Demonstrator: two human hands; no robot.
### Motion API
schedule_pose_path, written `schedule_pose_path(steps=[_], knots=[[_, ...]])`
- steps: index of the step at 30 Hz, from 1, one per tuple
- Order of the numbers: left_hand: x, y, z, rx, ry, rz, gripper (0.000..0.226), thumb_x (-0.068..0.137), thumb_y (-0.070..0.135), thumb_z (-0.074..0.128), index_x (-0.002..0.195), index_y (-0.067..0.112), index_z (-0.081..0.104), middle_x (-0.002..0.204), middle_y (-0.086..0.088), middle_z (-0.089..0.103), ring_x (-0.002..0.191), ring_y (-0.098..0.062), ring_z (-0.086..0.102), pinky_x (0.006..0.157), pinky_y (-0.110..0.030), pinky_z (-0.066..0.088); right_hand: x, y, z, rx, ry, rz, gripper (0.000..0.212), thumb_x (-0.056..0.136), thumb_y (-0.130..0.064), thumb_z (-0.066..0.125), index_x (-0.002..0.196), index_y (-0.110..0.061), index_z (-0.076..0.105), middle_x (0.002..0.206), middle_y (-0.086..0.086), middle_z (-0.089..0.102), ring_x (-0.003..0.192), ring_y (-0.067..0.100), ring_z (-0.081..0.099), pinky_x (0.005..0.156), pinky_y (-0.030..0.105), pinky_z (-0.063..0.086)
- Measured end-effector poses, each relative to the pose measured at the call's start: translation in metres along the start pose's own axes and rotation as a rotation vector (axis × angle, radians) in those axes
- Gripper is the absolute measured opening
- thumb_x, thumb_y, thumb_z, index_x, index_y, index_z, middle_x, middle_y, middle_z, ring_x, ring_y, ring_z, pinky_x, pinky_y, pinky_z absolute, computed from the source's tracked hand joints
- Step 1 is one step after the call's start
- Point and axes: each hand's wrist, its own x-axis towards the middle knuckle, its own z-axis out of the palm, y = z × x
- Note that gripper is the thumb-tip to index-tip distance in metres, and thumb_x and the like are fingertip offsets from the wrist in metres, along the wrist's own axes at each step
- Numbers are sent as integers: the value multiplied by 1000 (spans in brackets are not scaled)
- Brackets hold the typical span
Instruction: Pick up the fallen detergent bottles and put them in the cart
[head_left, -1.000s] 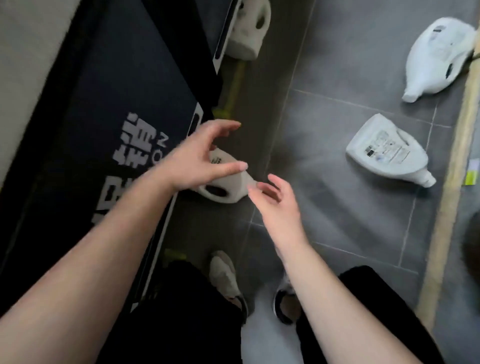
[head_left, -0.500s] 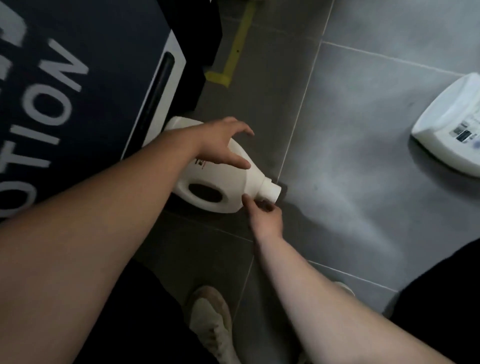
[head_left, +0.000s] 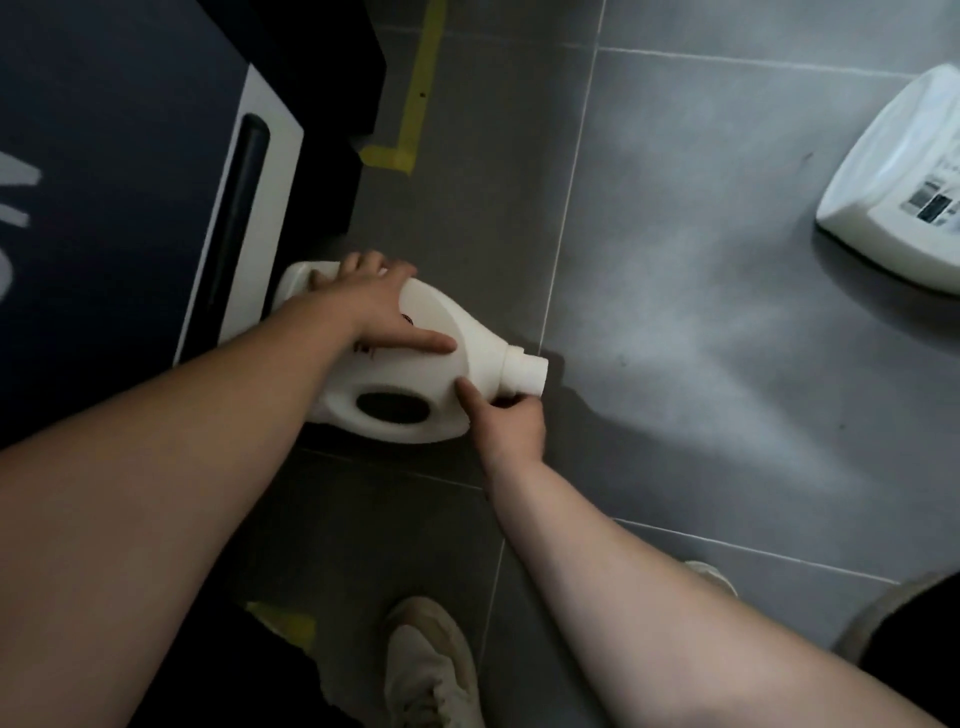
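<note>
Both hands now in contact with fallen bottle

Left hand (head_left: 371, 306), hovering open over the white detergent bottle (head_left: 447, 364) 0.5 s ago, now lies flat across its body, thumb along the shoulder. Right hand (head_left: 511, 421), then only touching near the cap, now curls under the neck. View has closed in; second bottle (head_left: 898, 192) sits nearer the right edge

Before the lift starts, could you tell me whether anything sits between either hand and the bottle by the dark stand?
Nothing visible does: the left hand lies on the bottle, and the right hand touches its neck.
</note>
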Motion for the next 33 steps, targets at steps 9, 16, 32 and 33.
schedule_pose_path(steps=[9, 16, 32, 33], knots=[[-33, 18, 37, -362, -151, -387, 129, 71, 97, 51, 168, 23, 8, 175, -17, 2, 161, -42, 3, 127, -61, 16, 26, -49, -18, -288, -40, -204, 72, 92, -31, 79, 151, -14, 43, 147, 9, 60, 137, 29, 57, 114, 34, 43], [-57, 33, 72, -991, -414, -496, 127, 72, 88, 64, 166, 14, 21, 163, -17, 40, 147, -37, 42, 103, -47, 42, 38, -77, -29, -625, -151, -326, 78, 91, -42, 78, 155, -16, 42, 154, 5, 55, 141, 28, 53, 116, 40, 43], [-37, 45, 122, -1471, -362, -392, 141, 30, 85, 91, 148, 18, 52, 126, -10, 75, 107, -31, 76, 93, -45, 61, 44, -55, -73, -496, -145, -43, 88, 79, -64, 80, 145, -11, 53, 141, 9, 65, 127, 33, 63, 107, 43, 51], [-38, 47, 120, -1494, -334, -383, 141, 30, 84, 92, 147, 17, 53, 126, -10, 75, 105, -31, 77, 93, -46, 62, 43, -54, -73, -481, -137, -49, 89, 77, -65, 81, 142, -11, 55, 138, 8, 67, 125, 33, 65, 107, 43, 52]])
